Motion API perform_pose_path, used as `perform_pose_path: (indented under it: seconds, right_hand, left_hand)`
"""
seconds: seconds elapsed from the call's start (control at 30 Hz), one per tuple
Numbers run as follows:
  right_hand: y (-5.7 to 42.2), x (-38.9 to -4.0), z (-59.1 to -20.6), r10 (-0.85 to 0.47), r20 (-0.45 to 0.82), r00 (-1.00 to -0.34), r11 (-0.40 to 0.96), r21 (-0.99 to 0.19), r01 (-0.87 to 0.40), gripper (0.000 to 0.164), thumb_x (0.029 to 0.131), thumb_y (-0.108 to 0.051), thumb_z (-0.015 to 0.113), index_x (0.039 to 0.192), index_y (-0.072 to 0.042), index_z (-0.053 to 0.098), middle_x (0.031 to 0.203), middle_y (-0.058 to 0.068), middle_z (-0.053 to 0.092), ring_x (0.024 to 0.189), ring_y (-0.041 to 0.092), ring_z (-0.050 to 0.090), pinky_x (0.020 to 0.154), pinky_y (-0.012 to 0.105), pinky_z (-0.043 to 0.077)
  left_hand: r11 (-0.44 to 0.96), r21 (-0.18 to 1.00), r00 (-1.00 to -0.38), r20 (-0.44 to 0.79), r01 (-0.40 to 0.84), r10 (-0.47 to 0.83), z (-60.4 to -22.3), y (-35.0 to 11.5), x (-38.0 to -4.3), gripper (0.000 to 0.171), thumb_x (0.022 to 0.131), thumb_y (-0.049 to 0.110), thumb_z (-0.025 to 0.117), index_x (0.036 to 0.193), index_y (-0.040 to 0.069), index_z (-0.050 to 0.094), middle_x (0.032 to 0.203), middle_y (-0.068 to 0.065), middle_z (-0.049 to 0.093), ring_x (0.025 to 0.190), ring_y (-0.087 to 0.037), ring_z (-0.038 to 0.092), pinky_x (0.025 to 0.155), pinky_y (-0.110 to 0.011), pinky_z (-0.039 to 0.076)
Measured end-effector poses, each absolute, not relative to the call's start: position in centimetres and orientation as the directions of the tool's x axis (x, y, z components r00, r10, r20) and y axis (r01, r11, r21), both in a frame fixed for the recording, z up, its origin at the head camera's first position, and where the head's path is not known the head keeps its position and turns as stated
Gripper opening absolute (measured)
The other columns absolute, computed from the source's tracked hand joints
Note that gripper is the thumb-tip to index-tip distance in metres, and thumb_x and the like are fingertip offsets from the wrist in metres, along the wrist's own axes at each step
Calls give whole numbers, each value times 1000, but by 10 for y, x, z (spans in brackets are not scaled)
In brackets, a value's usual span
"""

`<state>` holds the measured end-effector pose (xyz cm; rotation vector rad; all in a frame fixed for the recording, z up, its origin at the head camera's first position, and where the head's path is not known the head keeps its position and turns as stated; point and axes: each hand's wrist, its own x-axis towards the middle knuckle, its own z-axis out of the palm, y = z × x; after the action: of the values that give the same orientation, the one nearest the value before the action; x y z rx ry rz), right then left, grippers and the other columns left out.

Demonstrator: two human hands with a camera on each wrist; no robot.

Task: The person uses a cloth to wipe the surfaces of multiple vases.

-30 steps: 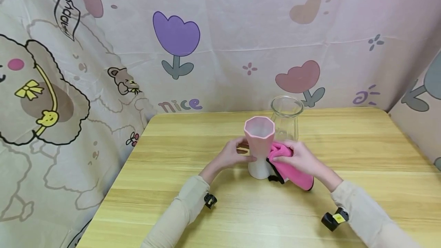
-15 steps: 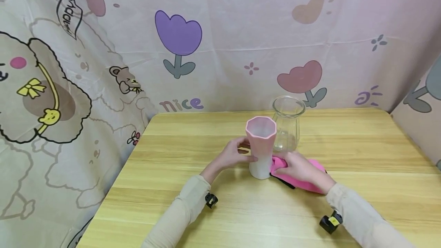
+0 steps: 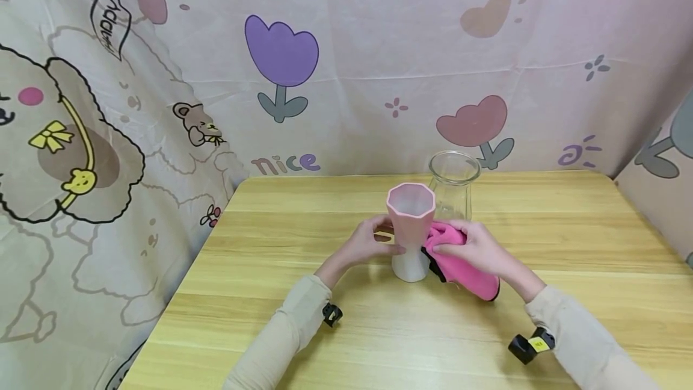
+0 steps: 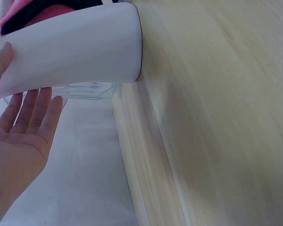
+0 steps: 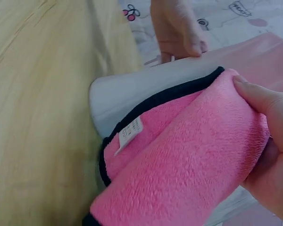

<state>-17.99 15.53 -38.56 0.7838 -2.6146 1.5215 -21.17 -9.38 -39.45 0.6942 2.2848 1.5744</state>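
The left hand [image 3: 364, 242] gripped the vase [image 3: 411, 230] as the right hand [image 3: 479, 248], pinching a pink cloth [image 3: 467, 275], rose beside it, apparently mid-wipe.

Cloth [image 5: 179, 150] fuzzy-piled; vase [image 3: 411, 233] smooth, matt; jar [image 3: 453, 194] clear glossy glass; tabletop [image 3: 568, 233] smooth, wood-grained.

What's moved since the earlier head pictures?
The right hand, gripping the pink cloth, dipped lower beside the pink-and-white vase half a second ago; it is now back up, about where it was a second ago, with the cloth's end drooping below it. Nothing was newly grasped or released. Unchanged: the left hand holding the upright vase, and the glass jar behind.
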Motion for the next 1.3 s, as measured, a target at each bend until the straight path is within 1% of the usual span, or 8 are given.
perform_pose_path:
  seconds: [0.1,0.27,0.5,0.6,0.87,1.07,1.17,1.3]
  right_hand:
    - [155,-178,-375,-361,274,-891,399,-819,-413,43,78,-19,71,117,-5,60,115,14,61,98,5,56,77,16,48]
    - [154,-173,-355,-283,323,-903,348,-843,-411,51,78,-11,71,124,0,53,117,15,59,98,-3,55,78,14,48]
    - [153,-167,-336,-219,434,-874,228,-848,-478,49,77,0,68,123,5,52,112,-20,58,103,-5,53,83,12,46]
    - [151,-167,-332,-202,472,-858,194,-840,-507,50,76,5,68,123,7,52,110,-23,58,103,-4,54,83,12,46]
    - [149,-169,-337,-221,495,-840,212,-817,-537,51,73,6,70,121,5,54,113,-21,58,106,-3,53,87,12,44]
    - [150,-172,-356,-262,417,-870,312,-817,-485,51,75,-6,73,122,-2,56,118,6,60,100,-3,54,80,13,47]
    - [151,-174,-366,-302,366,-880,357,-813,-461,49,76,-12,73,121,-5,58,119,15,58,103,7,56,81,14,47]
    - [152,-178,-377,-368,342,-865,418,-769,-483,44,76,-19,73,117,-7,61,120,13,58,108,23,55,85,17,46]
  left_hand:
    - [288,926,-846,57,244,531,-401,-94,-216,56,72,10,76,122,6,52,117,-7,57,103,-17,55,89,-27,47]
    - [283,922,-842,77,263,534,-402,-93,-216,55,71,13,77,121,5,53,115,-6,58,101,-16,56,87,-26,48]
    - [279,927,-844,68,251,531,-401,-93,-215,56,72,12,76,122,6,52,116,-7,58,102,-17,56,87,-27,48]
    - [284,928,-845,55,239,531,-401,-93,-214,56,72,12,76,123,7,52,117,-6,57,103,-17,56,87,-26,48]
    - [305,924,-854,43,231,518,-401,-94,-214,57,72,15,77,123,9,52,116,-4,58,102,-17,56,86,-27,48]
    - [294,931,-858,35,214,513,-399,-94,-210,58,72,13,76,124,7,52,115,-6,58,102,-17,56,86,-27,48]
    - [297,933,-857,23,203,514,-389,-94,-204,58,73,11,75,125,5,51,117,-8,57,104,-20,56,87,-28,48]
    - [303,932,-855,14,199,518,-376,-93,-198,58,73,9,74,125,3,50,118,-10,57,105,-22,55,89,-31,48]
